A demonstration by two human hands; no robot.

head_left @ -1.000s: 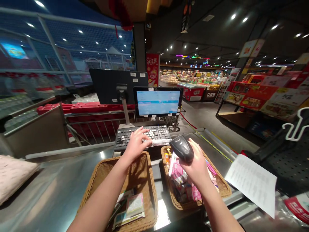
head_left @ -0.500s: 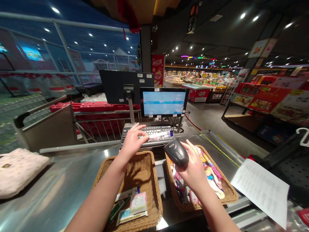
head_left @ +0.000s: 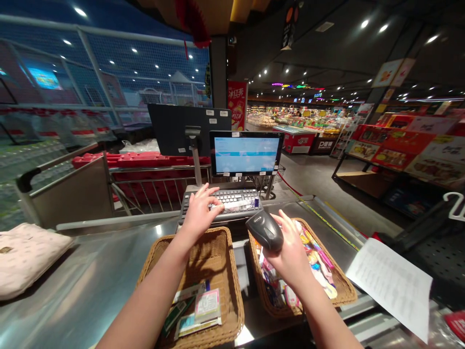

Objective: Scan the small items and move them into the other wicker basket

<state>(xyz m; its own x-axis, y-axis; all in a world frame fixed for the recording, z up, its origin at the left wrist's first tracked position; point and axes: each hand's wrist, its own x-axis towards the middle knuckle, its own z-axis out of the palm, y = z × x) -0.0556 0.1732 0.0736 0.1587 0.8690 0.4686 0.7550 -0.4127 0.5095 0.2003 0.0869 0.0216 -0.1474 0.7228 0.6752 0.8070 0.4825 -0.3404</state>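
1. Two bare hands work over a steel desk (head_left: 90, 276). The left hand (head_left: 198, 213) is at 12 o'clock on the keyboard (head_left: 221, 196), its fingers (head_left: 208, 195) spread wide over the keys.
2. The right hand (head_left: 290, 252) is at about 1 o'clock, with its fingers (head_left: 286, 225) closed narrowly around a black scanner (head_left: 264, 231). The scanner hangs above the right basket (head_left: 337, 271), not touching the contents.
3. The scanner looks light, stiff and smooth, so it could slip from a loose grip. Its thick body seems the best place to hold it, leaving the nose free.
4. The wicker right basket holds bright packets (head_left: 312, 271), which look soft and light. At 11 o'clock, the left basket (head_left: 234, 286) holds flat packets (head_left: 198, 310).
5. A pale strip (head_left: 236, 205) lies across the keyboard, just beside the left hand. A sheet of paper (head_left: 388, 286) lies at 2 o'clock, and a pale bag (head_left: 25, 259) sits at 10 o'clock.
6. A monitor (head_left: 245, 153) stands beyond the keyboard at 12 o'clock, but its text is too small to read.
7. The right palm hides much of the scanner's underside, so I cannot tell whether it has a handle or cable. That hand and the scanner also cover part of the right basket, and the packet labels cannot be made out.
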